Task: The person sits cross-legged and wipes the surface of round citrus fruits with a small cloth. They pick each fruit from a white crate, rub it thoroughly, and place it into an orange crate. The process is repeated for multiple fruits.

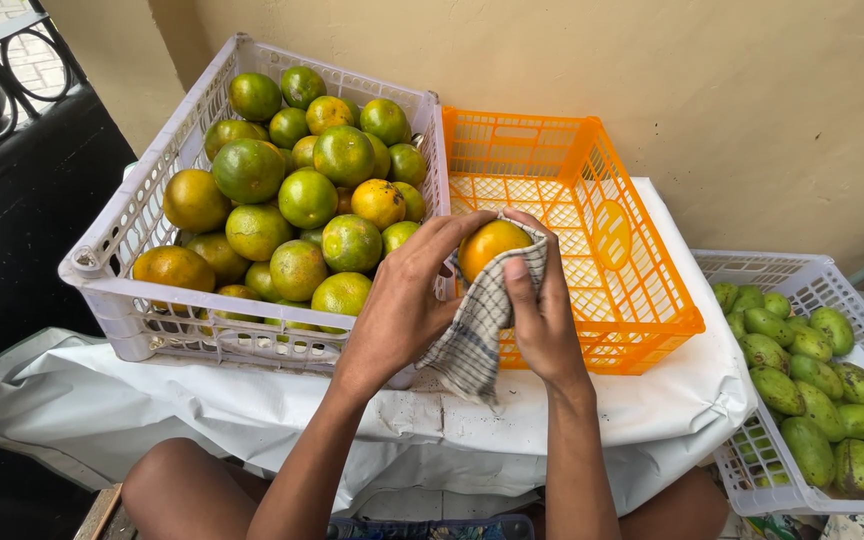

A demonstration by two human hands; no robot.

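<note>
Between both hands, gripping an orange fruit (489,245) wrapped in a checked cloth (477,335): left hand (407,305) fingers curled over it, right hand (542,310) fingers clamped on cloth and fruit. Left of the fingers, crowding a white crate (117,240) full of green-orange citrus (302,195). Behind the fingers, standing on the white-covered tabletop (652,410), an orange crate (602,270). Far right, partly cut off, lying in another white crate (752,475), green mangoes (812,400).

Before me, a rough beige plaster wall (752,90) fills the upper frame in soft daylight. Upper left: a black wrought-iron scrollwork gate (2,70). Lower centre: my low table under a creased white cloth (202,410).
</note>
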